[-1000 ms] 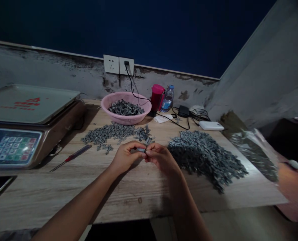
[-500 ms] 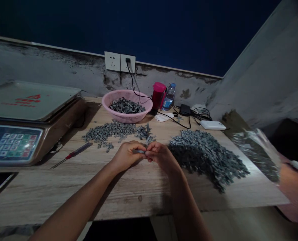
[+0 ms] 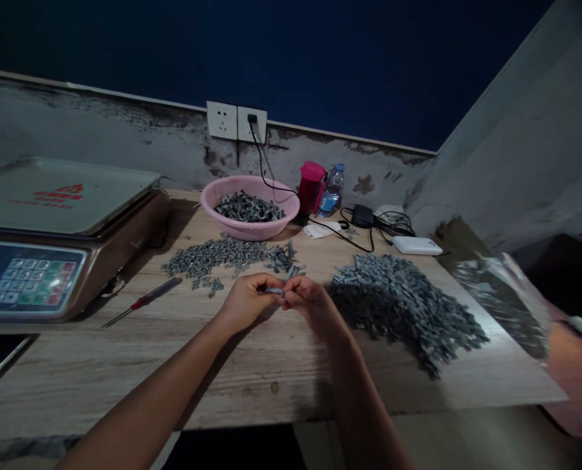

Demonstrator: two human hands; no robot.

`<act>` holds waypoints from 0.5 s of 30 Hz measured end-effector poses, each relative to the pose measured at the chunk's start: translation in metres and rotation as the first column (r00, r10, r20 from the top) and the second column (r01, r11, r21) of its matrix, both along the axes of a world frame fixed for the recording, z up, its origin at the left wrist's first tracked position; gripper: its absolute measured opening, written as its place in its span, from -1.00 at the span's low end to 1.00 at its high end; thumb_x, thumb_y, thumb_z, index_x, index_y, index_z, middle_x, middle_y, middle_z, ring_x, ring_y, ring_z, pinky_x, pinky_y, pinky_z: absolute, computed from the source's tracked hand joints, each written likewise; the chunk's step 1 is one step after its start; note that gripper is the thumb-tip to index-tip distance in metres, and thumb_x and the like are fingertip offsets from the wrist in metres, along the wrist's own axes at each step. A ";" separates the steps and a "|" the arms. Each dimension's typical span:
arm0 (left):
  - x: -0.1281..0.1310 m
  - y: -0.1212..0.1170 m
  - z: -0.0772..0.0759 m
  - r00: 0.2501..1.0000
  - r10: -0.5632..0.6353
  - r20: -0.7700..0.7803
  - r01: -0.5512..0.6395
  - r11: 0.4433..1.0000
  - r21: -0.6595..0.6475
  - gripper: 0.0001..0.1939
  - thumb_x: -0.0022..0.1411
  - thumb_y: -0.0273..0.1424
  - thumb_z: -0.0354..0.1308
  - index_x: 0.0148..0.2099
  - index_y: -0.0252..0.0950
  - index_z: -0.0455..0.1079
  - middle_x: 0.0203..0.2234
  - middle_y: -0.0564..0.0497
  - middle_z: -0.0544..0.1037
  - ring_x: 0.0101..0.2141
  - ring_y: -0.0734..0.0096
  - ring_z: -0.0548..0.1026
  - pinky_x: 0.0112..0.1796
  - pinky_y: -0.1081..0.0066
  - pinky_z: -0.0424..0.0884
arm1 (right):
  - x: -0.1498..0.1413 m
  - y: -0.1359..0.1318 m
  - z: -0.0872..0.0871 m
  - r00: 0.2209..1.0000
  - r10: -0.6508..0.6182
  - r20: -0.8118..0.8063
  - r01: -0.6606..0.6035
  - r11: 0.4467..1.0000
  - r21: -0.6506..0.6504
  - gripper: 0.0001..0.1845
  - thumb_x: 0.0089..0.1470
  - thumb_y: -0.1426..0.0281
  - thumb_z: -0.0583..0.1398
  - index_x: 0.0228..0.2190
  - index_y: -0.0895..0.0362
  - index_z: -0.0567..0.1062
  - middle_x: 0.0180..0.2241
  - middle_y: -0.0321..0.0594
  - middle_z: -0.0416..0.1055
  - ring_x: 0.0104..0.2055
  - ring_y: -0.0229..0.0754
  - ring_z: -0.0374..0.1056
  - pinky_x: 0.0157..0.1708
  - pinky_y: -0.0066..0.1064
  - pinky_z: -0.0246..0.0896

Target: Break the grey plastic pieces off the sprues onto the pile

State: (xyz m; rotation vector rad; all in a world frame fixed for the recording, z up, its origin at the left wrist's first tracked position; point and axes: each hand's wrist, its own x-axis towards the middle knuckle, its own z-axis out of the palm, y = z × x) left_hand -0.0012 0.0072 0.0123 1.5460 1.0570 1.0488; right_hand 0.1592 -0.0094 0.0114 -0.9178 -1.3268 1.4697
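Note:
Between my two hands is a small grey strip-like piece [image 3: 273, 290], too small to name more exactly. My left hand [image 3: 246, 301] pinches its left end between thumb and forefinger. The fingertips of my right hand [image 3: 308, 299] close on its right end and cover part of it. Just beyond my hands lies a spread of small grey pieces [image 3: 217, 254], with a looser cluster [image 3: 281, 256] at its right side. To the right of my right hand is a large heap of grey pieces [image 3: 398, 300]. Similar strips fill a pink plastic basket [image 3: 252, 234] farther back.
A digital scale [image 3: 70, 254] stands at left, with a screwdriver [image 3: 144, 301] beside it and a dark flat device [image 3: 2, 356] in front. At the back are a red lidded jug [image 3: 311, 186], a water bottle [image 3: 331, 190], cables, an adapter [image 3: 363, 216] and a white power bank [image 3: 417, 245].
My hands have shifted very slightly, and more of the grey piece shows between the fingertips. The whole view has moved a little; the piles look the same.

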 end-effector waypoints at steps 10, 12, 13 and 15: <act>-0.001 0.002 -0.005 0.997 -0.045 0.056 0.046 0.999 -0.016 -0.80 -0.06 -0.40 0.25 -0.31 -0.33 0.49 -0.45 0.01 0.55 -0.41 0.40 0.45 -0.31 0.41 0.35 | -0.003 -0.001 -0.001 0.995 -0.014 -0.103 0.000 0.991 -0.136 -0.75 -0.11 0.27 0.25 -0.46 0.16 0.33 -0.53 -0.31 0.33 -0.53 -0.32 0.25 -0.46 -0.45 0.16; -0.002 0.002 -0.003 0.999 -0.032 0.010 0.031 0.999 0.029 -0.83 -0.06 -0.41 0.25 -0.32 -0.31 0.50 -0.45 0.02 0.56 -0.40 0.40 0.45 -0.30 0.42 0.34 | -0.003 0.000 -0.003 0.996 -0.030 -0.086 0.017 0.989 -0.147 -0.74 -0.12 0.26 0.26 -0.47 0.15 0.32 -0.55 -0.34 0.32 -0.56 -0.33 0.24 -0.50 -0.45 0.17; -0.002 0.002 -0.002 1.000 -0.017 -0.018 0.018 0.998 0.055 -0.84 -0.06 -0.42 0.25 -0.34 -0.30 0.50 -0.45 0.02 0.56 -0.40 0.40 0.45 -0.30 0.43 0.34 | -0.003 0.001 -0.004 0.997 -0.034 -0.070 0.023 0.990 -0.140 -0.74 -0.12 0.26 0.25 -0.47 0.15 0.32 -0.56 -0.35 0.31 -0.58 -0.34 0.23 -0.51 -0.46 0.17; -0.002 0.001 0.000 0.998 0.014 -0.069 -0.007 0.994 0.105 -0.87 -0.07 -0.43 0.25 -0.36 -0.28 0.50 -0.44 0.03 0.56 -0.38 0.40 0.45 -0.29 0.43 0.33 | -0.002 0.001 -0.006 0.999 -0.034 -0.033 0.030 0.994 -0.105 -0.77 -0.09 0.27 0.23 -0.46 0.15 0.32 -0.57 -0.36 0.30 -0.60 -0.36 0.22 -0.54 -0.47 0.16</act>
